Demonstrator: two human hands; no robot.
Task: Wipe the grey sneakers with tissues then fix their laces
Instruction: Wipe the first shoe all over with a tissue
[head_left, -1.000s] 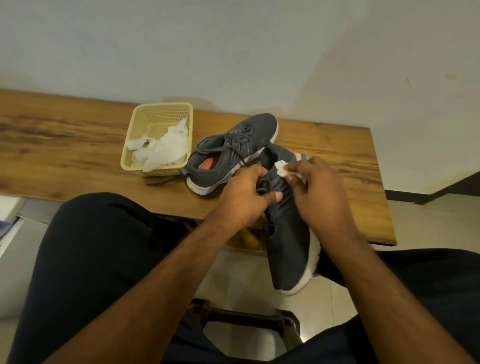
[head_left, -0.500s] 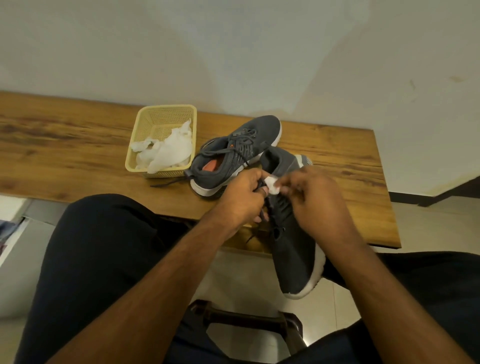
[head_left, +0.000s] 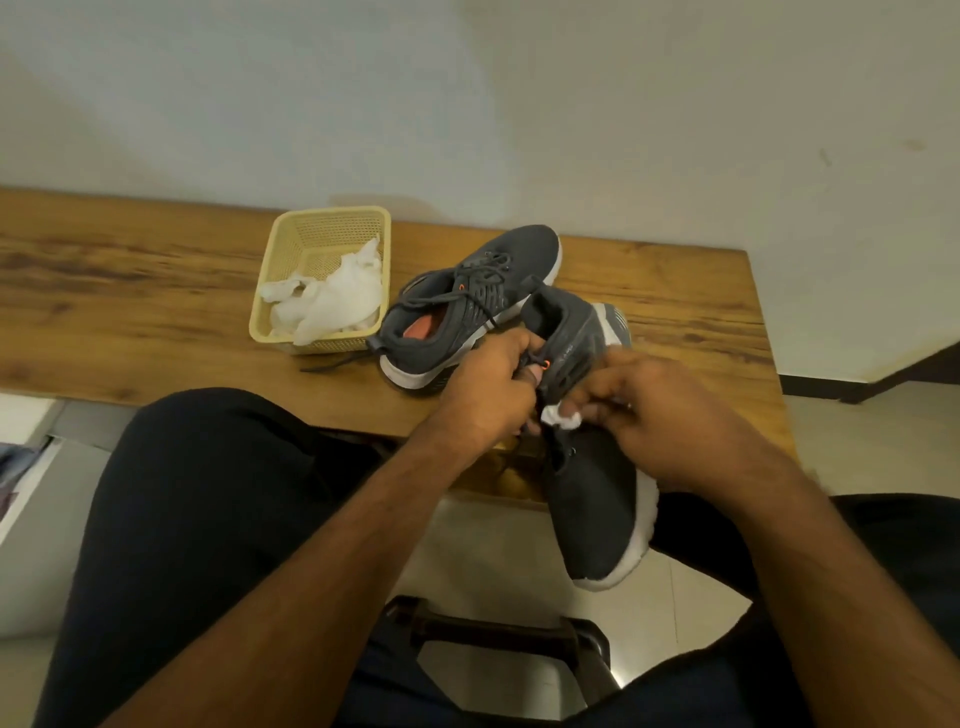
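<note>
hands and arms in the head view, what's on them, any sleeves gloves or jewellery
Both forearms are bare to the bottom edge of the frame: no sleeves show, and no gloves or watch. The left hand shows nothing worn. The right hand has a small pale glint on one finger, possibly a ring, too small to tell.

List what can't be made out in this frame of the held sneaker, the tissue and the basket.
Head view only:
- Held sneaker: its laces and tongue are covered by the left hand and right hand.
- Tissue piece: mostly hidden in the right hand's fingers; its size is unclear.
- Small lettering on the sneaker's heel side: too small to read.
- Basket: the crumpled tissues hide its floor.
</note>
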